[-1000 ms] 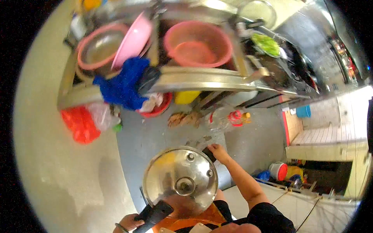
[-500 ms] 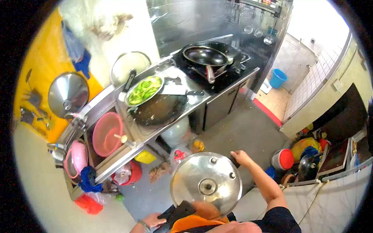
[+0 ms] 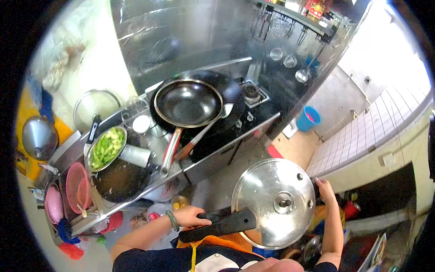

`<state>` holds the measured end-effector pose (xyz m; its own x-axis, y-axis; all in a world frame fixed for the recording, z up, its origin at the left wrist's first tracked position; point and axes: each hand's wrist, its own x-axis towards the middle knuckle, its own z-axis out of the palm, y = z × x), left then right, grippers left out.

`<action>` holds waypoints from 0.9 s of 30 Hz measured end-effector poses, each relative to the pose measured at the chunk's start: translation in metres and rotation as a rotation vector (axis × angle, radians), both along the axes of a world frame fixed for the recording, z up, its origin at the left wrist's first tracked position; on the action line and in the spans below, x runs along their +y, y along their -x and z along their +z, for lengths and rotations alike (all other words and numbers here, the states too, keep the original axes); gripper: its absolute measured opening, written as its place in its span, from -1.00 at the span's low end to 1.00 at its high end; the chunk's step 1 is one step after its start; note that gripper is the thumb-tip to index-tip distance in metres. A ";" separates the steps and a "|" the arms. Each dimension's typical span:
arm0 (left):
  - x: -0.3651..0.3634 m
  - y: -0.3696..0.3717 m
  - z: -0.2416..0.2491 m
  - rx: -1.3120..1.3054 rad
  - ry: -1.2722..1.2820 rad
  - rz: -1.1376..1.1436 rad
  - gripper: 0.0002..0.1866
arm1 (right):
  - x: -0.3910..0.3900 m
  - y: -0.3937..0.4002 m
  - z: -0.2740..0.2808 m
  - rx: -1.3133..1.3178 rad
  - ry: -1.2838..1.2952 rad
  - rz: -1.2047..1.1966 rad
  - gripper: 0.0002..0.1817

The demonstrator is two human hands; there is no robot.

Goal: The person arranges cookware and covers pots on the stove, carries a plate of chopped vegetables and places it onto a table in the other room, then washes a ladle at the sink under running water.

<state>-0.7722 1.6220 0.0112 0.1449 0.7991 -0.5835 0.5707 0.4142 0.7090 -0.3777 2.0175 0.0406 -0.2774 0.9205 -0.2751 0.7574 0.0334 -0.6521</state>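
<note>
I carry a silver pressure cooker (image 3: pixel 263 190) with its lid on, in front of my body. My left hand (image 3: pixel 188 216) is closed around its long black handle (image 3: pixel 226 225). On the far side, my right hand (image 3: pixel 325 190) grips the short side handle, which is mostly hidden by the fingers. Ahead on the stove, a dark frying pan (image 3: pixel 188 104) sits over a larger black wok, with its handle towards me. A spatula (image 3: pixel 199 136) leans beside the pan.
Left of the stove, a cleaver (image 3: pixel 135 155) and a dish of sliced green vegetables (image 3: pixel 108 149) lie by a round chopping board (image 3: pixel 120 181). A pink basin (image 3: pixel 78 188) stands in the sink. A blue bucket (image 3: pixel 308 119) is beyond the doorway.
My view has swung towards the stove, which now appears nearer. The pressure cooker sits further right in view, still held in both hands, with the long handle now more visible.
</note>
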 end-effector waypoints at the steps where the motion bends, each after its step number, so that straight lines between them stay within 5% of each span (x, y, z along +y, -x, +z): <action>1: 0.035 -0.001 0.009 -0.006 -0.012 0.040 -0.48 | 0.030 0.008 0.017 -0.037 -0.007 -0.019 -0.57; 4: 0.109 -0.012 0.004 0.026 -0.132 0.130 -0.47 | 0.126 0.035 0.042 -0.027 0.024 -0.035 -0.62; 6: 0.148 -0.021 0.005 -0.031 -0.046 0.256 -0.46 | 0.216 0.046 0.030 -0.191 -0.301 0.403 -0.61; 8: 0.185 -0.030 0.031 -0.164 -0.025 0.383 -0.47 | 0.252 0.096 0.068 -0.172 0.002 0.203 -0.58; 12: 0.239 -0.031 0.033 -0.158 -0.166 0.612 -0.55 | 0.370 0.177 0.070 -0.126 -0.209 0.598 -0.58; 15: 0.283 -0.020 0.059 -0.200 -0.098 0.770 -0.53 | 0.440 0.264 0.088 -0.057 0.130 0.600 -0.56; 17: 0.310 -0.012 0.063 -0.145 -0.175 0.826 -0.53 | 0.493 0.312 0.091 -0.144 -0.137 0.784 -0.52; 20: 0.345 -0.013 0.089 -0.116 -0.225 0.946 -0.49 | 0.509 0.396 0.121 -0.154 -0.051 0.740 -0.59; 25: 0.407 0.000 0.080 0.148 -0.358 1.098 -0.38 | 0.480 0.506 0.167 -0.117 0.074 0.716 -0.26; 27: 0.432 -0.001 0.084 0.207 -0.366 1.205 -0.37 | 0.559 0.578 0.128 -0.124 0.231 0.827 0.00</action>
